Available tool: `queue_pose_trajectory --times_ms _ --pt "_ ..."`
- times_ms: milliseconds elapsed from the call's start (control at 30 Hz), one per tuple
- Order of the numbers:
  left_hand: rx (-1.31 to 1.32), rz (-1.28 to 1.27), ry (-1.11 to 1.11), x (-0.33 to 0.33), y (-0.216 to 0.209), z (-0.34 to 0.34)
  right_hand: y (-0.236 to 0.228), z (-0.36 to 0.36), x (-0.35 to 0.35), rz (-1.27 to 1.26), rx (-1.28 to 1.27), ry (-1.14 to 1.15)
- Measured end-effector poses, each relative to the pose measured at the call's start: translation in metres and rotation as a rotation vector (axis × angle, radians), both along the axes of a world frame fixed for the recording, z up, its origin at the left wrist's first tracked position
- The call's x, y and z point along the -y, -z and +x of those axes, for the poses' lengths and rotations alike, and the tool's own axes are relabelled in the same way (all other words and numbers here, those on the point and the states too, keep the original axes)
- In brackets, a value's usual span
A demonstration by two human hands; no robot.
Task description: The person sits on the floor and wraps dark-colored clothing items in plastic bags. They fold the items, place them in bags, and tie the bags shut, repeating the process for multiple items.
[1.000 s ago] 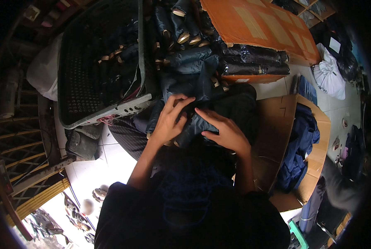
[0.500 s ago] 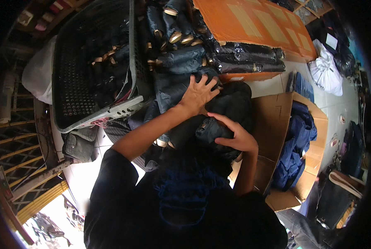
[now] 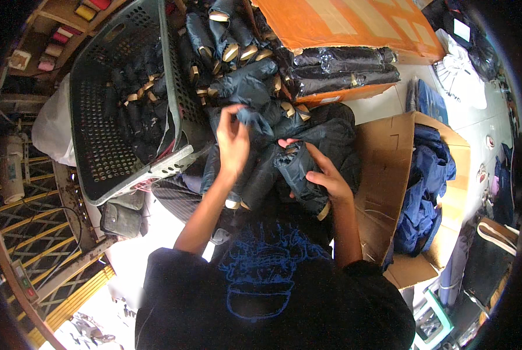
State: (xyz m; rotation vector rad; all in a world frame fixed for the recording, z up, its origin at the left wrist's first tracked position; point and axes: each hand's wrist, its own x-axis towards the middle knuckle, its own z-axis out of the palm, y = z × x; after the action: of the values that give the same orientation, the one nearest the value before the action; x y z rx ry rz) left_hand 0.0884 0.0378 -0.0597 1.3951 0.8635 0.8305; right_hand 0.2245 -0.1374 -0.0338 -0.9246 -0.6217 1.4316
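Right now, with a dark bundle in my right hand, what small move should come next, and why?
Probably bring your left hand to the far end of the dark bundle: only your right hand holds it, it slants, and that end looks bunched. The left hand's own grip is blurred.

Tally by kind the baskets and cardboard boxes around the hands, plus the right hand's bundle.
Dark perforated plastic basket: 1
Orange cardboard box and open brown cardboard box: 2
Dark rolled bundle in the right hand: 1
Total: 4
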Motion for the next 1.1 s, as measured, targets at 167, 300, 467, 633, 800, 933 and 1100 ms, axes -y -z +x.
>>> queue_pose_trajectory --times_ms 167,300,467,633,800,933,1100 --pt "-0.019 -0.081 0.087 0.045 -0.001 -0.032 0.01 -0.009 -0.003 -0.107 -0.202 -0.022" --pt "-0.348 0.484 0.113 0.042 -0.011 -0.044 -0.002 -0.016 -0.015 -0.079 -0.095 0.103" --pt "-0.617 1.036 0.35 0.027 -0.026 -0.038 0.011 -0.006 -0.001 -0.084 -0.08 0.128" --pt "-0.511 0.912 0.378 0.004 -0.006 -0.03 0.011 0.003 0.01 -0.076 -0.199 0.006" --pt "-0.359 0.687 0.169 0.027 -0.014 -0.01 0.041 -0.017 0.03 -0.251 -0.092 -0.159" --pt "-0.313 0.628 0.213 0.038 -0.007 -0.016 0.044 -0.019 0.027 -0.339 -0.105 -0.06" --pt "-0.27 0.58 0.193 0.045 -0.006 -0.025 0.017 -0.013 0.017 -0.353 -0.187 0.034"
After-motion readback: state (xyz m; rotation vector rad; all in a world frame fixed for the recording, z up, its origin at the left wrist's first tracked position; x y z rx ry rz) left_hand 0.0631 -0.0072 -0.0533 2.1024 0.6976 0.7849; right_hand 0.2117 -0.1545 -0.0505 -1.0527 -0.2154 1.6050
